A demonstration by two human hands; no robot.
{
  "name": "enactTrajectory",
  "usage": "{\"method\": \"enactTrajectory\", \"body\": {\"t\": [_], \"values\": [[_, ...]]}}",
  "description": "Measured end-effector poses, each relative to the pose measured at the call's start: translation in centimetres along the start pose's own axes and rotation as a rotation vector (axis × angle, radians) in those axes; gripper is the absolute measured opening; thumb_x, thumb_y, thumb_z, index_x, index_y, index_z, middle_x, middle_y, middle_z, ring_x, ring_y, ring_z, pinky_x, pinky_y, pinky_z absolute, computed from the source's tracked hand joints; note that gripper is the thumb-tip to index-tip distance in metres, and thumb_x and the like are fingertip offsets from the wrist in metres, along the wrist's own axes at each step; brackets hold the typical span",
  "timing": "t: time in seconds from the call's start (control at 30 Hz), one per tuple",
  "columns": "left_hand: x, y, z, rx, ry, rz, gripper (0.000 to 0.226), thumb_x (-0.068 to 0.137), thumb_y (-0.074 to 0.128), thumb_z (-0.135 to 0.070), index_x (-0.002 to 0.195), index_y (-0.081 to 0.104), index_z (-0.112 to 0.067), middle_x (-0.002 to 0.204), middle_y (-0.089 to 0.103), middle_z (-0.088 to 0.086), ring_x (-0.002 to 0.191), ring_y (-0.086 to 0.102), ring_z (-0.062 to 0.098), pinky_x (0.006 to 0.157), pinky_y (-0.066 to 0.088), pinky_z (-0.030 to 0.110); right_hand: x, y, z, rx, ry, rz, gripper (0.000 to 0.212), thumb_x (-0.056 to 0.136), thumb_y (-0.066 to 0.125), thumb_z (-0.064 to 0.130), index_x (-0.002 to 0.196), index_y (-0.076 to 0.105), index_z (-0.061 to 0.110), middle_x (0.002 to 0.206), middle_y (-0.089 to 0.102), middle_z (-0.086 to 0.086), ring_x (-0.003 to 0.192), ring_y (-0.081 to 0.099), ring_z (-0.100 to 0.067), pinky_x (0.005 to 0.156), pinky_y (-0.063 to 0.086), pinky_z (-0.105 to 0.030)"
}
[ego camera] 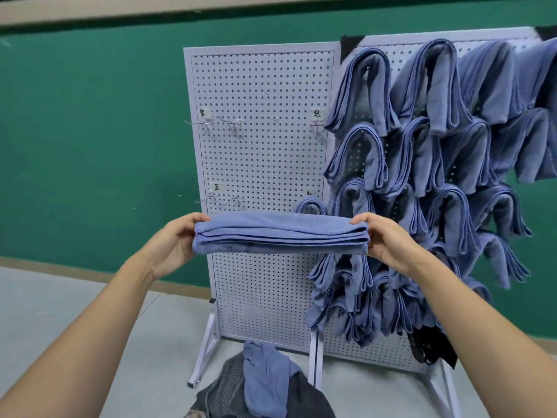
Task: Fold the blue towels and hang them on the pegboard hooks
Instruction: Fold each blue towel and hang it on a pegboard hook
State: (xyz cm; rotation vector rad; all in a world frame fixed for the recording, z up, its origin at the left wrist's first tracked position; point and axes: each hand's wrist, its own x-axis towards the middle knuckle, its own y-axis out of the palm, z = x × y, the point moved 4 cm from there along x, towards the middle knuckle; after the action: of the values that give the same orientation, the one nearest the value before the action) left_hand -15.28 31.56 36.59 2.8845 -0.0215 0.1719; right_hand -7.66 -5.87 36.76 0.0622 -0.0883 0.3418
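Folded blue cloth towel (281,233), held level in front of a white perforated metal pegboard (262,86).
Left hand (173,242) and right hand (388,241) each grip one end. Small white tags sit above the bare wire hooks (208,125); one handwritten tag (317,113) reads "绿", the others are blurred. Rows of hung blue towels (437,146) fill the right panel. A crumpled blue towel (265,378) lies below.

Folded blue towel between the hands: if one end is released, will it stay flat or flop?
Probably flops: the folded towel spans flat with the left hand and right hand each pinching an end, and the hung towels droop limply on the pegboard. Its stacked layers look loose, so they may slide apart. Likely light: a pinch carries it.
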Motion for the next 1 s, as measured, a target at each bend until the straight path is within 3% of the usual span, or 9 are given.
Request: {"method": "enactTrajectory", "body": {"t": [0.07, 0.13, 0.23, 0.37, 0.6, 0.7, 0.8, 0.9, 1.0], "values": [[-0.1, 0.7, -0.1, -0.007, -0.018, 0.027, 0.031, 0.086, 0.038, -0.021, 0.074, 0.066, -0.017, 0.085, 0.069, 0.003, 0.069, 0.064, 0.018, 0.060, 0.051, 0.025, 0.0, 0.1, -0.1, 0.041, 0.023, -0.030, 0.034, 0.097, 0.042, 0.022, 0.076, 0.069, 0.019, 0.095, 0.054, -0.014, 0.090, 0.044, -0.031, 0.082, 0.044, -0.044], [0.1, 1.1, 0.3, 0.148, -0.030, -0.020, 0.016, 0.079, 0.057, -0.034, 0.075, 0.061, -0.019, 0.086, 0.065, 0.003, 0.072, 0.059, 0.019, 0.064, 0.046, 0.030, 0.0, 0.5, -0.4, -0.015, 0.056, -0.060, 0.029, 0.096, 0.047, 0.034, 0.078, 0.065, 0.019, 0.092, 0.050, -0.011, 0.087, 0.048, -0.029, 0.078, 0.050, -0.040], [0.5, 0.7, 2.1, 0.399, -0.058, -0.188, 0.031, 0.074, 0.079, -0.020, 0.073, 0.049, -0.021, 0.078, 0.060, 0.002, 0.066, 0.052, 0.017, 0.056, 0.035, 0.027, -0.1, 1.7, -0.3, -0.157, 0.047, -0.092, 0.009, 0.093, 0.058, 0.021, 0.084, 0.057, 0.019, 0.088, 0.054, -0.004, 0.080, 0.055, -0.021, 0.064, 0.053, -0.031], [0.7, 0.3, 4.8, 0.320, -0.160, -0.282, 0.025, 0.079, 0.072, 0.001, 0.080, 0.052, -0.015, 0.087, 0.064, 0.008, 0.069, 0.060, 0.020, 0.055, 0.048, 0.027, -0.2, 3.0, 1.3, -0.045, 0.000, -0.141, 0.010, 0.092, 0.057, 0.008, 0.086, 0.058, 0.016, 0.089, 0.057, -0.005, 0.073, 0.058, -0.020, 0.061, 0.054, -0.031], [0.6, 1.6, 8.0, 0.346, -0.280, -0.281, 0.024, 0.086, 0.057, 0.010, 0.103, 0.061, -0.006, 0.089, 0.061, 0.011, 0.076, 0.058, 0.019, 0.076, 0.053, 0.033, -0.3, 6.1, 6.1, 0.128, -0.074, -0.112, 0.010, 0.092, 0.054, 0.003, 0.090, 0.060, 0.010, 0.089, 0.063, -0.009, 0.071, 0.065, -0.022, 0.061, 0.060, -0.029], [0.4, 3.6, 8.0, 0.450, -0.226, -0.309, 0.023, 0.090, 0.053, 0.002, 0.103, 0.062, -0.015, 0.105, 0.061, 0.007, 0.088, 0.059, 0.017, 0.085, 0.053, 0.034, -0.2, 7.5, 7.6, 0.080, -0.105, -0.111, 0.006, 0.092, 0.056, 0.004, 0.091, 0.060, 0.009, 0.087, 0.063, -0.006, 0.063, 0.066, -0.016, 0.068, 0.061, -0.032], [0.2, 7.3, 7.0, 0.411, -0.054, -0.262, 0.017, 0.093, 0.059, -0.020, 0.111, 0.060, -0.020, 0.116, 0.061, 0.003, 0.104, 0.060, 0.015, 0.094, 0.050, 0.032, 0.0, 8.8, 8.0, -0.039, -0.115, -0.099, 0.007, 0.092, 0.059, 0.007, 0.088, 0.059, 0.012, 0.081, 0.063, -0.001, 0.062, 0.065, -0.013, 0.069, 0.060, -0.031], [-0.2, 11.7, 6.3, 0.426, 0.100, -0.172, 0.052, 0.085, 0.064, -0.046, 0.130, 0.048, -0.024, 0.123, 0.055, -0.007, 0.114, 0.054, 0.011, 0.095, 0.045, 0.029, 0.3, 9.9, 7.6, -0.102, -0.118, -0.093, 0.009, 0.092, 0.059, 0.009, 0.085, 0.058, 0.013, 0.082, 0.062, -0.002, 0.069, 0.063, -0.013, 0.070, 0.059, -0.031], [0.0, 14.9, 7.1, 0.519, 0.160, -0.157, 0.086, 0.072, 0.075, -0.053, 0.141, 0.032, -0.027, 0.131, 0.048, -0.012, 0.119, 0.048, 0.007, 0.096, 0.041, 0.027, 0.1, 10.6, 7.3, -0.088, -0.120, -0.082, 0.010, 0.093, 0.058, 0.009, 0.084, 0.056, 0.012, 0.081, 0.061, -0.003, 0.069, 0.063, -0.014, 0.074, 0.059, -0.034]]}}
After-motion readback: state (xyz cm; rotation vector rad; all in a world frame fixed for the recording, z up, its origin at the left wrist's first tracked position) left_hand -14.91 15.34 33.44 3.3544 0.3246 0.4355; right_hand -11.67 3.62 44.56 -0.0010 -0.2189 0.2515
